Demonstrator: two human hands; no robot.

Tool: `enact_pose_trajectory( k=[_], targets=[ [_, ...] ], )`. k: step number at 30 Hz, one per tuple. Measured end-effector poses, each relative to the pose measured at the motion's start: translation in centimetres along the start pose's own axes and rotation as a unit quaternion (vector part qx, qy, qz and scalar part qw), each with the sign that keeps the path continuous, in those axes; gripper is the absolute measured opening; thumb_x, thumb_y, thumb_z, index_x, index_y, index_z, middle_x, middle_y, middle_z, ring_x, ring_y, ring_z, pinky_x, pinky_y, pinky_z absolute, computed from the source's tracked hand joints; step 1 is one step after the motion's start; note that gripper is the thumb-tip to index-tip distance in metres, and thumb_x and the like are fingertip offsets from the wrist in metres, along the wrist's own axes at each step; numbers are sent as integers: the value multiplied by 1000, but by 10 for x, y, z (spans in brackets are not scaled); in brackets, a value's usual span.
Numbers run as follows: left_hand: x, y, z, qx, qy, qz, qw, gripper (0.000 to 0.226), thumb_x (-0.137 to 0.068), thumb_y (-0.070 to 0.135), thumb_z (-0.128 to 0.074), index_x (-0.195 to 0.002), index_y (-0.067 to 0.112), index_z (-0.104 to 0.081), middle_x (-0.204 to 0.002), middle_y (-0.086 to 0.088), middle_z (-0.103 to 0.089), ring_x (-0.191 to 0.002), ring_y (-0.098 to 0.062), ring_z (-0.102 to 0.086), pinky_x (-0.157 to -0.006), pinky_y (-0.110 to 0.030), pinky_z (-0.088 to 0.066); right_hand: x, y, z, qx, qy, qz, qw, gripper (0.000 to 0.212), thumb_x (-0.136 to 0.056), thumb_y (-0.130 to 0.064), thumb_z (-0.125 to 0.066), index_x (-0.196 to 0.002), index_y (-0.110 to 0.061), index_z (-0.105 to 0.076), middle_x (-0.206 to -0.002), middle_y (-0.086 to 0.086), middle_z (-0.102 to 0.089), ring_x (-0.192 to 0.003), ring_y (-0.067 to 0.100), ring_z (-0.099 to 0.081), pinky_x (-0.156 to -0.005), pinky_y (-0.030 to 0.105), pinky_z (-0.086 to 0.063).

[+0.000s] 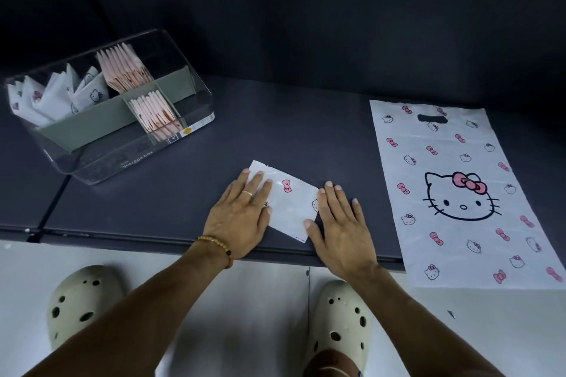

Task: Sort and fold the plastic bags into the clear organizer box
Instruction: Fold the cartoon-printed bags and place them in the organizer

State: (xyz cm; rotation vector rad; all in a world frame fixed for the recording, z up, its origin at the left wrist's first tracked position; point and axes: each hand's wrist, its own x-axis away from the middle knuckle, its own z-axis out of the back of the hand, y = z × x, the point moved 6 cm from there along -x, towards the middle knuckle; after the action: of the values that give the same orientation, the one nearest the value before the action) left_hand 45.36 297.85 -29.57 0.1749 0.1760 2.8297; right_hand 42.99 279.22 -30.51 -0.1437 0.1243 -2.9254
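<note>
Head view looks down on a dark tabletop (306, 131), and both hands are flat on a half-folded white cat-print bag (289, 203) near the table's front edge. Left hand (240, 217), with a ring and a beaded bracelet (219, 246), lies with fingers straight across the bag's left side; right hand (343, 229) is spread just as flat, its thumb and first fingers resting on the bag's right edge. Neither hand grips anything, they only press. It looks like a creasing step, the bag already reduced to a small slanted panel but not yet a triangle like those stored away. Far left of this bag sits the clear organizer box (196, 119) with its grey-green dividers (101, 122): white folded triangles (58, 98) in the left compartment, pink folded bags (125, 70) in the back one, more pink ones (156, 115) in front. Just right of the hands lies a full, unfolded cat-print bag (459, 193), hanging over the table's front edge, waiting its turn. Next, I'd judge, comes another fold, pinning one side while lifting a corner; slick plastic may spring open if pressure eases.
</note>
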Motion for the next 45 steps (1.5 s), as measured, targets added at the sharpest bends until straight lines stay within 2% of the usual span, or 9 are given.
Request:
enact_pose_trajectory(
  k=[4,7,19,24,28,31,35,40,45],
  targets=[
    [-9,38,13,-79,34,-105,991,55,-97,34,-20,-146,11,-31,-154,-5,-28,-145,-26,-13,-118,-45,-8,-1,0,1,7,6,-13,1000,71,-96,-54,-13,-151,-10,-22,-160,7,-16,-148,21,-12,-118,41,-4],
    [-22,71,0,-1,-7,-200,980,53,-101,24,-26,-151,16,-10,-159,1,-11,-146,-14,-2,-118,-28,5,1,-1,3,-6,20,-17,1000,67,-98,-51,-19,-149,-9,-30,-157,9,-24,-146,22,-19,-118,44,-12],
    [-28,25,-9,-25,-17,-171,985,61,-95,48,-5,-151,24,4,-158,7,10,-144,-8,12,-116,-29,9,-1,1,-1,18,-8,-5,1000,74,-95,-57,-7,-153,-13,-15,-161,4,-7,-149,18,-1,-118,38,5],
    [-23,-21,-5,-19,-6,-58,998,73,-91,59,-7,-151,19,2,-160,3,4,-146,-12,8,-118,-31,4,-1,0,2,-2,-12,-3,1000,69,-99,-53,-20,-154,-12,-13,-162,5,-5,-149,19,0,-117,37,7],
    [-10,-39,1,14,18,-20,1000,70,-95,51,-33,-151,16,-11,-159,1,-13,-146,-14,-4,-118,-34,-1,2,-3,15,-22,-6,19,1000,62,-100,-48,-27,-146,-7,-35,-156,11,-27,-146,26,-20,-118,43,-13],
    [-7,-33,5,18,0,-77,997,63,-96,42,-37,-151,24,-13,-158,5,-14,-146,-13,-3,-119,-36,-2,0,-13,42,-22,61,78,995,55,-95,-45,-34,-122,-6,-61,-132,10,-57,-118,29,-53,-97,42,-43],
    [-8,-22,16,-29,-14,-112,993,57,-95,38,-43,-148,24,-25,-159,-1,-8,-146,-18,0,-119,-38,-4,2,-35,39,33,-16,242,970,61,-88,-59,-39,-132,-18,-51,-146,1,-43,-130,22,-41,-101,37,-38],
    [24,11,37,-26,123,-120,985,29,-84,38,-56,-103,19,-67,-117,-6,-60,-107,-29,-52,-82,-40,-44,14,-33,29,48,-56,236,969,76,-74,-62,-52,-137,-20,-45,-148,0,-40,-130,20,-39,-102,36,-38],
    [52,19,4,-17,-31,-113,993,75,-81,67,-47,-140,21,-39,-139,-3,-42,-125,-24,-37,-100,-36,-33,25,-34,32,45,-48,251,966,69,-71,-50,-61,-131,-18,-50,-137,0,-49,-118,23,-48,-90,36,-45]
  ],
)
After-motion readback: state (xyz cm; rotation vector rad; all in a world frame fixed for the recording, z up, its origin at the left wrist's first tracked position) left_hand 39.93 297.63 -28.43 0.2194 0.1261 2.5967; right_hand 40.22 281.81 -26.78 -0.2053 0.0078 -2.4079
